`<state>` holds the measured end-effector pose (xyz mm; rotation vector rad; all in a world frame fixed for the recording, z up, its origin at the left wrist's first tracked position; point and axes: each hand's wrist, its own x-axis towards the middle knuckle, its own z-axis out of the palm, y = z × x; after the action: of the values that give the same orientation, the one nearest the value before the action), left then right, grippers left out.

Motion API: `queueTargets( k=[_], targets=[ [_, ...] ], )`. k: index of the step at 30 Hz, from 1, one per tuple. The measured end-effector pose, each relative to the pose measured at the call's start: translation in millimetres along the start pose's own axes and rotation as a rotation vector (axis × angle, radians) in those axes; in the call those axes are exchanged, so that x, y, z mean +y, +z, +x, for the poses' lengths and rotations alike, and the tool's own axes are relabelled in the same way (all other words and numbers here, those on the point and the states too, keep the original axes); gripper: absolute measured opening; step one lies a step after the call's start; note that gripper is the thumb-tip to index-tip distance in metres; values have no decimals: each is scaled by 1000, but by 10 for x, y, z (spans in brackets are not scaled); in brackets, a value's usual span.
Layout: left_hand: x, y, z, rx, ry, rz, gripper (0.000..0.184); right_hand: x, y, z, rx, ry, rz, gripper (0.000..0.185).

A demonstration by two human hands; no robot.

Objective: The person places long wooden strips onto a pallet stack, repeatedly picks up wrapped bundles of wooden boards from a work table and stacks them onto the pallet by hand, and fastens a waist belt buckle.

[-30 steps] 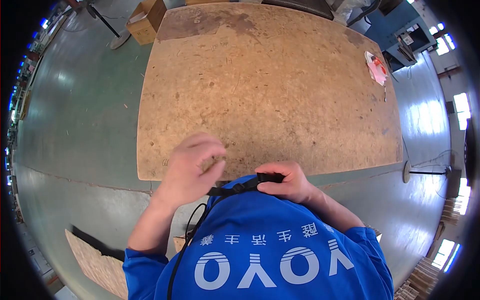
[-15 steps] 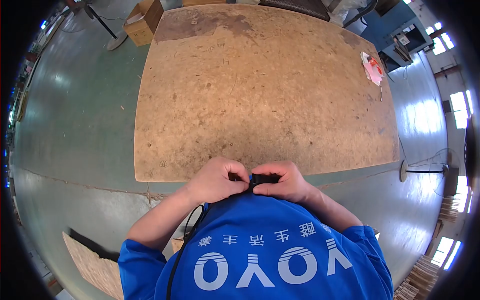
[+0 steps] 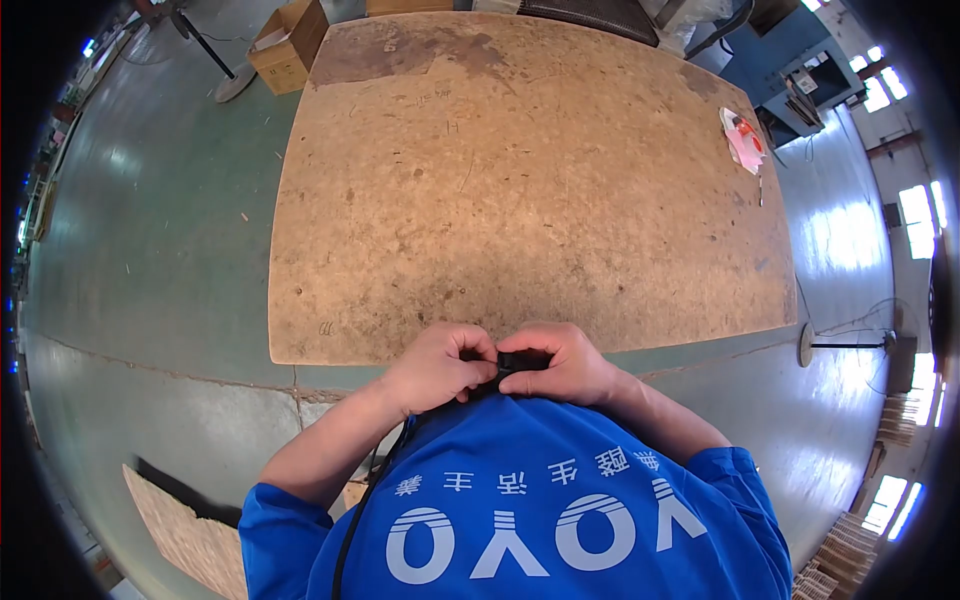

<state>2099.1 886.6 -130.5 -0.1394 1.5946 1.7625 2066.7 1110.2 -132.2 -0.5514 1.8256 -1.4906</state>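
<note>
At the waist of my blue shirt (image 3: 520,470), both hands meet just in front of the table's near edge. My left hand (image 3: 440,368) is closed, thumb and fingertips pinched against the end of a small black piece (image 3: 512,364). My right hand (image 3: 565,365) grips that same black piece between thumb and curled fingers. It looks like a strap or buckle, but fingers cover most of it. A thin black cord (image 3: 375,465) runs down the left side of the shirt.
A worn wooden table (image 3: 520,200) stands ahead. On its right edge lie a pink and white packet (image 3: 742,142) and a thin stick-like item (image 3: 761,190). A cardboard box (image 3: 287,50) sits beyond its far left corner; a fan stand (image 3: 806,344) is at right.
Both hands have moved slightly closer together and a little down toward the shirt. Less of the black piece shows now, and the blue bit between the hands is hidden.
</note>
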Motion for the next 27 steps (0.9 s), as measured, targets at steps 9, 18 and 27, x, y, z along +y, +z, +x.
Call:
queueTargets(
  k=[9, 18, 27],
  targets=[
    [-29, -6, -71, 49, 10, 5, 4, -31, -12, -42, 24, 51, 131, 35],
    [-63, 87, -12, -13, -2, -34, 6, 76, 25, -22, 39, -135, 88, 30],
    [-170, 73, -26, -30, -8, -231, 5, 237, 19, -77, 98, -183, 95, 21]
  ],
)
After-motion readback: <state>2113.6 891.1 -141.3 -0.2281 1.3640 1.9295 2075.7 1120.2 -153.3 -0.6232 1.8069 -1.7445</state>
